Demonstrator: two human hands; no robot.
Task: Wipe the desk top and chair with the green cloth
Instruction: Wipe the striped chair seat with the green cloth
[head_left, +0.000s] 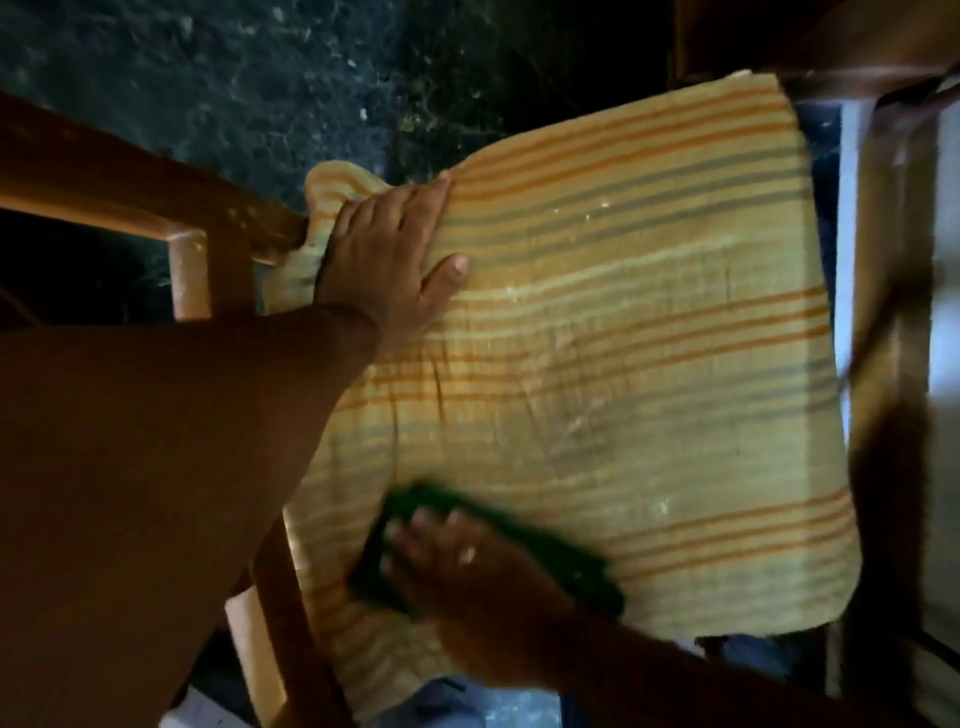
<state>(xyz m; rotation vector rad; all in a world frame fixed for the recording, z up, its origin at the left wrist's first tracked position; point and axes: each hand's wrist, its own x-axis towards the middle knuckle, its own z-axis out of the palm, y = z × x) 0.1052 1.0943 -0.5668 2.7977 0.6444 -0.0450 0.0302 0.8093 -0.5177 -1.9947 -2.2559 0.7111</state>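
A yellow cushion with orange and grey stripes (623, 332) covers the seat of a wooden chair (192, 228). My left hand (384, 254) lies flat on the cushion's left edge, fingers spread, beside the chair's wooden arm. My right hand (467, 566) presses the green cloth (576, 566) onto the cushion's near part; both are blurred by motion. The cloth shows around and under my fingers. The desk top cannot be made out for certain.
Dark speckled floor (260, 78) lies beyond the chair. A brown wooden frame (883, 312) runs down the right side, with a pale surface (945, 260) behind it. A brown sleeve (130, 467) fills the lower left.
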